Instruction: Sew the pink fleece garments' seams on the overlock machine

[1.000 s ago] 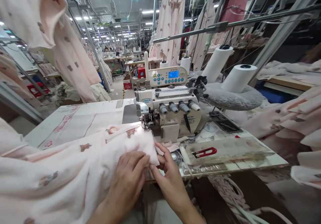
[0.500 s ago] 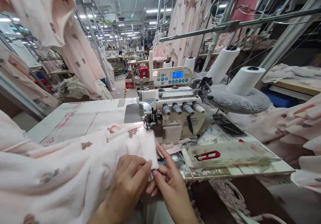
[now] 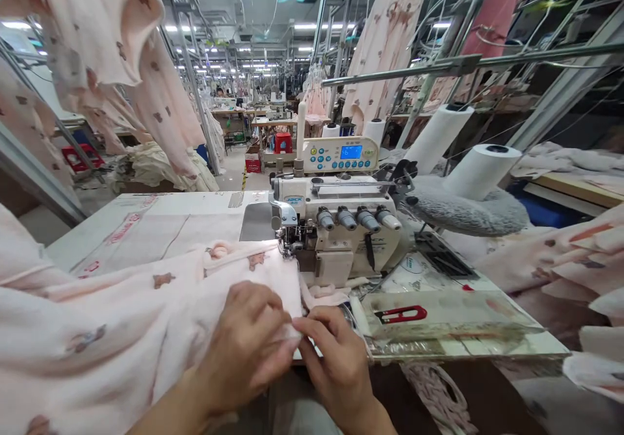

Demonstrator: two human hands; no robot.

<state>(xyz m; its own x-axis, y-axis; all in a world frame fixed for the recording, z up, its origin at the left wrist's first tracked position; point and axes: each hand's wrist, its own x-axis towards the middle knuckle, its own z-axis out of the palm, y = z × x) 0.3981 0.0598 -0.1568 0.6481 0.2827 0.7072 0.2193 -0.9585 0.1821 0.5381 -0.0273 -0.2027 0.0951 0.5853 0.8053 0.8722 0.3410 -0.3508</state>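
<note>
A pale pink fleece garment (image 3: pixel 190 305) with brown bear prints spreads over the left of the sewing table. Its far edge lies under the presser foot of a white overlock sewing machine (image 3: pixel 336 220). My left hand (image 3: pixel 251 341) is closed on the garment's near edge, in front of the machine. Beside it my right hand (image 3: pixel 336 363) pinches the same edge at the corner, thumb and fingertips together. The two hands' fingertips nearly meet, and part of the cloth between them is hidden.
Red thread snips (image 3: pixel 402 315) lie on the table's right part. White thread cones (image 3: pixel 487 171) stand behind on a grey fuzzy pad (image 3: pixel 468 214). A metal bar (image 3: pixel 400 71) crosses above. Printed garments (image 3: pixel 117 45) hang at upper left, and more cloth (image 3: pixel 550 266) lies at right.
My right hand's raised forefinger has curled in to pinch the cloth edge. My left hand has shifted slightly, with its fingers more bunched. The garment stays under the presser foot.
</note>
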